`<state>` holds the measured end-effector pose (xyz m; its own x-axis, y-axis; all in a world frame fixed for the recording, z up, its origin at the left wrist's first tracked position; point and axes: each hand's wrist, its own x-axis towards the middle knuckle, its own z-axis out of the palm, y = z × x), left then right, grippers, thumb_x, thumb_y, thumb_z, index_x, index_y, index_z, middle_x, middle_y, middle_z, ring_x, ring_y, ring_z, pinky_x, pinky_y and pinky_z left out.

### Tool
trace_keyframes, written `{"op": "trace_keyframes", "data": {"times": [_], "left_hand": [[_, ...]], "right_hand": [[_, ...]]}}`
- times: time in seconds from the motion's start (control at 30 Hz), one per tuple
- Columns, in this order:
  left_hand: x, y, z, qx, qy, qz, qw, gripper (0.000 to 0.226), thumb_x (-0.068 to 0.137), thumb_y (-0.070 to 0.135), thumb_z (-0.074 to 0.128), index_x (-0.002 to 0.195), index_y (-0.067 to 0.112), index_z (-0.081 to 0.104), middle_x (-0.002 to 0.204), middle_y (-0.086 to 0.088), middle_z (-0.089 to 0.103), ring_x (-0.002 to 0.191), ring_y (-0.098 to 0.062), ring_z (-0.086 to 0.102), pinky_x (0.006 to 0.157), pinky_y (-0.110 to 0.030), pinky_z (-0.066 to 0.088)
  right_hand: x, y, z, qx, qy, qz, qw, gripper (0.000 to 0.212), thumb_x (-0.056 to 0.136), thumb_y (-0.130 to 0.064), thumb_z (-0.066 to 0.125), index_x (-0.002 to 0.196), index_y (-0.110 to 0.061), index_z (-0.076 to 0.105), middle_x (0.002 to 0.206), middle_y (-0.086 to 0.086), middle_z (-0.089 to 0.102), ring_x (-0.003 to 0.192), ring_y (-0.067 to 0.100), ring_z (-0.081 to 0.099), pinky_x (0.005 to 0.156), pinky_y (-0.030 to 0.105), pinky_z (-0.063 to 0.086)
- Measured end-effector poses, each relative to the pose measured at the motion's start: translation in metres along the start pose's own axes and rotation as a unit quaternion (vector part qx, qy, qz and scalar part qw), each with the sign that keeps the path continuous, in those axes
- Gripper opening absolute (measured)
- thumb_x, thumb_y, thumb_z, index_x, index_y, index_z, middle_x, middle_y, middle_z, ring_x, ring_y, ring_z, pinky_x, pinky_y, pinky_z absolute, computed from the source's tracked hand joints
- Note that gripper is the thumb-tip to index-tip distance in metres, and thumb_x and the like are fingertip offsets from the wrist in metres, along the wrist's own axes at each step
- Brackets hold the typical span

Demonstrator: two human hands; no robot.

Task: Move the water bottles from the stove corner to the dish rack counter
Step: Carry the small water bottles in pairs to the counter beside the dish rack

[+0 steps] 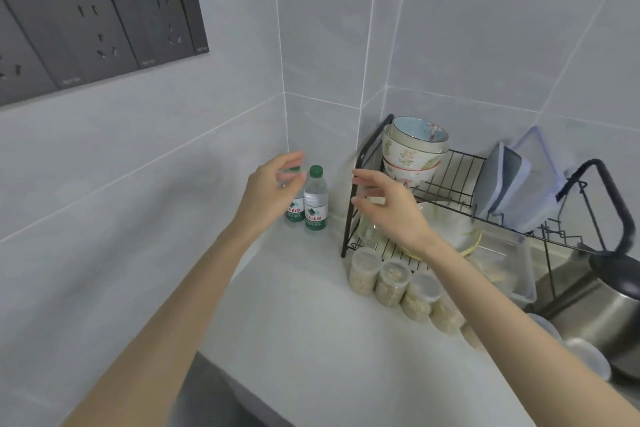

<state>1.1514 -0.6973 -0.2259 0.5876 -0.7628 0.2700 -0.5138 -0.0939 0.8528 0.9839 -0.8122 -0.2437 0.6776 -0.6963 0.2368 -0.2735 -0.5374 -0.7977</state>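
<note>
Bottles (309, 199) stand upright left of the dish rack (446, 184) (seemingly delivered), left hand (273, 185) and right hand (384, 204) spread, gripping nothing.

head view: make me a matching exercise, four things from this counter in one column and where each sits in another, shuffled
Things:
1. water bottles
2. stacked bowls
3. grain jars
4. kettle

Places:
A. top tier of the dish rack
B. far right edge, beside the rack
C. in a row on the counter in front of the rack
D. upright in the wall corner, left of the rack

Pairs: 1-D, 2-A, 3-C, 4-B
</note>
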Motion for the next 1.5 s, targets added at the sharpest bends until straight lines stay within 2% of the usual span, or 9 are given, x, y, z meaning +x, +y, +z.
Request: {"op": "trace_keyframes", "data": {"times": [0.13, 0.27, 0.37, 0.53, 0.73, 0.9, 1.13, 1.4, 1.5], "left_hand": [[-0.029, 0.019, 0.007, -0.019, -0.017, 0.002, 1.000, 0.037, 0.092, 0.013, 0.057, 0.128, 0.019, 0.057, 0.123, 0.009, 0.061, 0.099, -0.001, 0.059, 0.068, 0.001, 0.042], [-0.050, 0.035, 0.012, -0.023, -0.031, 0.015, 0.999, 0.036, 0.091, 0.012, 0.057, 0.126, 0.021, 0.058, 0.126, 0.009, 0.061, 0.103, -0.003, 0.061, 0.090, -0.016, 0.044], [-0.061, 0.047, 0.013, -0.029, -0.042, 0.023, 0.998, 0.037, 0.092, 0.012, 0.057, 0.128, 0.019, 0.057, 0.129, 0.008, 0.059, 0.109, -0.007, 0.060, 0.091, -0.015, 0.043], [-0.083, 0.068, 0.010, -0.044, -0.076, 0.053, 0.995, 0.037, 0.093, 0.013, 0.056, 0.129, 0.017, 0.055, 0.132, 0.008, 0.057, 0.110, -0.006, 0.059, 0.098, -0.023, 0.044], [-0.115, 0.090, 0.001, -0.070, -0.121, 0.082, 0.987, 0.036, 0.093, 0.011, 0.056, 0.129, 0.018, 0.056, 0.122, 0.012, 0.056, 0.105, -0.005, 0.056, 0.074, 0.005, 0.039], [-0.136, 0.107, 0.001, -0.101, -0.152, 0.098, 0.978, 0.036, 0.093, 0.014, 0.057, 0.128, 0.021, 0.056, 0.124, 0.012, 0.058, 0.094, 0.006, 0.057, 0.070, 0.002, 0.043], [-0.178, 0.143, 0.039, -0.129, -0.238, 0.133, 0.953, 0.036, 0.093, 0.017, 0.058, 0.129, 0.023, 0.056, 0.127, 0.008, 0.060, 0.109, -0.008, 0.060, 0.094, -0.028, 0.049], [-0.251, 0.215, 0.114, -0.165, -0.344, 0.199, 0.903, 0.037, 0.093, 0.010, 0.058, 0.129, 0.014, 0.056, 0.122, 0.002, 0.062, 0.102, -0.005, 0.060, 0.087, -0.016, 0.049], [-0.293, 0.248, 0.149, -0.177, -0.383, 0.226, 0.878, 0.033, 0.092, 0.012, 0.058, 0.125, 0.017, 0.058, 0.119, 0.003, 0.064, 0.105, -0.006, 0.060, 0.095, -0.025, 0.050]], "right_hand": [[-0.028, -0.003, -0.018, 0.004, 0.012, 0.003, 1.000, 0.045, 0.089, -0.013, 0.061, 0.132, -0.021, 0.052, 0.121, -0.008, 0.061, 0.102, 0.007, 0.059, 0.078, 0.002, 0.042], [-0.056, -0.007, -0.033, 0.010, 0.044, 0.010, 0.999, 0.043, 0.088, -0.014, 0.063, 0.130, -0.023, 0.053, 0.117, -0.010, 0.062, 0.100, 0.008, 0.061, 0.074, -0.003, 0.039], [-0.075, -0.011, -0.042, 0.009, 0.065, 0.018, 0.998, 0.042, 0.088, -0.016, 0.062, 0.129, -0.024, 0.054, 0.119, -0.010, 0.063, 0.102, 0.008, 0.060, 0.078, 0.003, 0.042], [-0.110, -0.022, -0.051, 0.011, 0.106, 0.030, 0.994, 0.044, 0.088, -0.015, 0.063, 0.130, -0.022, 0.054, 0.119, -0.005, 0.065, 0.104, 0.012, 0.061, 0.094, 0.028, 0.048], [-0.166, -0.046, -0.056, 0.018, 0.181, 0.045, 0.982, 0.039, 0.088, -0.014, 0.061, 0.125, -0.026, 0.057, 0.117, -0.013, 0.063, 0.105, 0.009, 0.060, 0.096, 0.039, 0.049], [-0.204, -0.068, -0.069, 0.009, 0.224, 0.053, 0.973, 0.040, 0.089, -0.015, 0.061, 0.127, -0.026, 0.056, 0.122, -0.014, 0.061, 0.107, 0.007, 0.059, 0.097, 0.037, 0.049], [-0.282, -0.081, -0.104, -0.028, 0.301, 0.082, 0.950, 0.041, 0.089, -0.015, 0.061, 0.129, -0.024, 0.055, 0.122, -0.013, 0.060, 0.104, 0.006, 0.059, 0.089, 0.021, 0.047], [-0.406, -0.079, -0.166, -0.084, 0.405, 0.137, 0.900, 0.042, 0.089, -0.016, 0.062, 0.130, -0.021, 0.054, 0.123, -0.009, 0.061, 0.104, 0.007, 0.061, 0.087, 0.017, 0.049], [-0.468, -0.082, -0.192, -0.099, 0.442, 0.160, 0.877, 0.043, 0.089, -0.016, 0.063, 0.131, -0.022, 0.054, 0.124, -0.010, 0.061, 0.104, 0.006, 0.062, 0.090, 0.022, 0.050]]}}
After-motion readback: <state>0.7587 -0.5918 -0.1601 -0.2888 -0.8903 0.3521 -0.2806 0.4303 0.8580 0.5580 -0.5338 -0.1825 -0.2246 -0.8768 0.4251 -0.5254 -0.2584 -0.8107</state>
